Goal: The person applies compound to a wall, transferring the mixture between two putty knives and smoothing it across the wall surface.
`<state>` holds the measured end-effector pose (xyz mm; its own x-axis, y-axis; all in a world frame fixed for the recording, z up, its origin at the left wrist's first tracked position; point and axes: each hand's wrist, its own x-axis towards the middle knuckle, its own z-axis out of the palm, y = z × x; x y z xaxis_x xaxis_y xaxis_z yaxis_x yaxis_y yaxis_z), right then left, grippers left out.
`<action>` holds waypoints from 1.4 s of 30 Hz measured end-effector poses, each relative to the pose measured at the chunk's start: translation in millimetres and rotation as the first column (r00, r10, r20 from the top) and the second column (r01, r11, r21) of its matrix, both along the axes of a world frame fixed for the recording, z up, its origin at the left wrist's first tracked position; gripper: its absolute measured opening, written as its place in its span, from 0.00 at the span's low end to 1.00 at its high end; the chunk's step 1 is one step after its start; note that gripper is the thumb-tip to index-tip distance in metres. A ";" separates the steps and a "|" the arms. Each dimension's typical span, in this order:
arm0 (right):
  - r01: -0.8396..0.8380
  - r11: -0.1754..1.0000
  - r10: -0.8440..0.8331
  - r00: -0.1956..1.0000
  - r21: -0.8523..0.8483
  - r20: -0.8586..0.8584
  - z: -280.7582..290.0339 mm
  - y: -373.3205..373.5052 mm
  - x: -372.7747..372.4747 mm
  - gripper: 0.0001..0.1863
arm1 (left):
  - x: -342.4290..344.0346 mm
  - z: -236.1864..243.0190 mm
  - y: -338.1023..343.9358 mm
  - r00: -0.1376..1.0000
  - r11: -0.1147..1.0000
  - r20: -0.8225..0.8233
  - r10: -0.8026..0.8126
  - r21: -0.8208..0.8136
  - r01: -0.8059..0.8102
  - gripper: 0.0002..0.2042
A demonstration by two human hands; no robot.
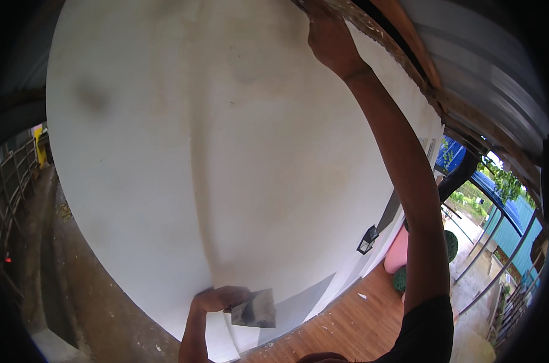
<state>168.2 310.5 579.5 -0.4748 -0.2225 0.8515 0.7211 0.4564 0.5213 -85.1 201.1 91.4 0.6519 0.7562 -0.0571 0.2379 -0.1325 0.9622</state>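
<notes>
So the thing to look at is the flat grey plate [261, 312], near side, a little left of centre, just in front of the pale wall [135, 151]; can't tell if it's actually touching. The left hand [219, 299] has its fingers closed on the plate's left edge, and there's a dark patch on the face, could be filler residue or just shadow. The right hand [332, 39] is stretched way out to the wall's far edge, fingers curled, but it's too dark there to say whether they're gripping a tool or only touching the edge.

My guess is the step in hand is surface work along that edge, with the plate kept handy. Next move up there probably calls for a steady reach and light, even pressure, without letting the plate tip.

Wall's mostly smooth, with a faint darker band [202, 181] running near to far and a few small marks. There's a black wall lamp [367, 240] on the right. Beyond it: wood-look floor [341, 320], something pink [397, 251] and round green balls [451, 245]. Metal roofing [474, 54] covers the far right, bare ground [93, 260] and a fence [14, 172] sit left.
</notes>
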 end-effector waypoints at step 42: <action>0.011 1.000 -0.016 0.949 -0.018 -0.316 -7.2 77.4 93.8 0.23 | 6.2 18.6 -10.7 0.995 0.990 0.065 0.071 -0.123 -0.062 0.16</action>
<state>262.0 387.9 572.3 -0.1835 -0.2029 0.9619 0.8537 0.4522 0.2582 -79.0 190.4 110.0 0.6059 0.7883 -0.1071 0.1747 -0.0005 0.9846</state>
